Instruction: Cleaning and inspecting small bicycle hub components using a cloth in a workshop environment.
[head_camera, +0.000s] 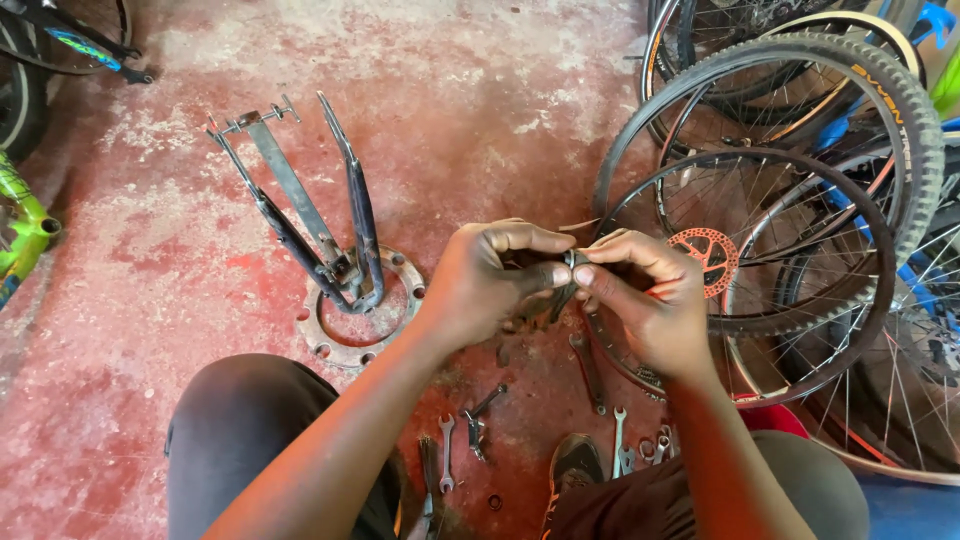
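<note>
Two hands: we see both meeting at the middle of the view, over a red, worn concrete floor (480, 110).
Left hand (485, 280): its fingers are curled tight, the thumb pressed against a small dark metal part (568, 270).
Right hand (640, 300): thumb and forefinger pinch the same part from the other side (so the two hands touch at it).
Small part: it sits between the fingertips of both hands, above the floor, just left of the wheels; what kind of piece it is, we cannot tell.
Wheels: a bare spoked rim (880, 300) stands just beside the right hand, with an orange brake disc (706, 258) at its hub; a knobbly tyre (905, 130) leans behind it.
Metal stand (345, 250): upright arms rise from a round flange (330, 345) on the floor, left of the left hand.
Tools: several spanners (446, 455) lie on the floor below the hands, between our knees.
Shoe (572, 470): it rests near the spanners.
Far left: part of a green bicycle frame (20, 225) shows at the edge.
</note>
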